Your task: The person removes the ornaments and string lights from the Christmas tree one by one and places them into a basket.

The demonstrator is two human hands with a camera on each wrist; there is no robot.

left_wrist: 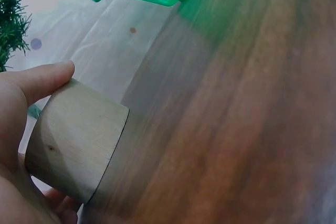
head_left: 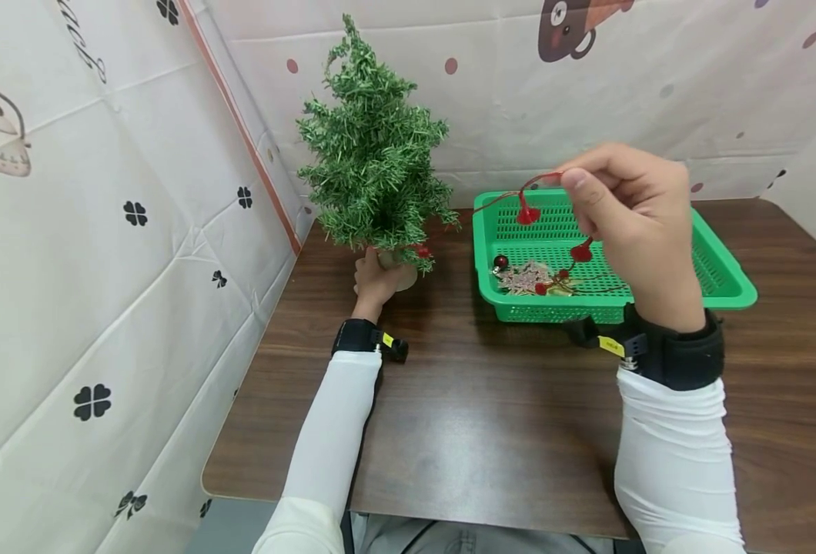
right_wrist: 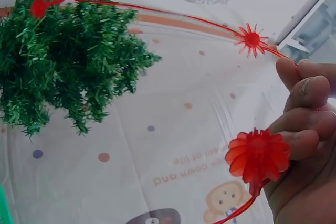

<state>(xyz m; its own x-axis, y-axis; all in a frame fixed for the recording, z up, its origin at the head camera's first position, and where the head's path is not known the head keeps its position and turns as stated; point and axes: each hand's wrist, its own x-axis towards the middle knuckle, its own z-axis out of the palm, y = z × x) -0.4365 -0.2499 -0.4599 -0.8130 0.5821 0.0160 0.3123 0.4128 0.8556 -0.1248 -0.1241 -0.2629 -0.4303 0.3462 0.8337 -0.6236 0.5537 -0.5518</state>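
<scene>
A small artificial Christmas tree (head_left: 380,146) stands upright at the back left of the table. My left hand (head_left: 375,281) grips its round wooden base (left_wrist: 79,135), thumb on one side and fingers on the other. Above the green basket, my right hand (head_left: 633,208) pinches the wire of a red string of lights (right_wrist: 173,13) between thumb and fingers. One red flower-shaped light (right_wrist: 258,156) hangs just below the fingers. From the hand, the wire runs left to the tree, where another red piece (head_left: 422,251) shows at the lower branches. The wire's other part drops into the basket.
The green plastic basket (head_left: 727,288) sits at the back right of the brown table (head_left: 491,415). It holds a pinkish glittery ornament (head_left: 524,277), a dark red ball (head_left: 501,261) and more of the string. Patterned white sheets (head_left: 152,292) hang at the left and back.
</scene>
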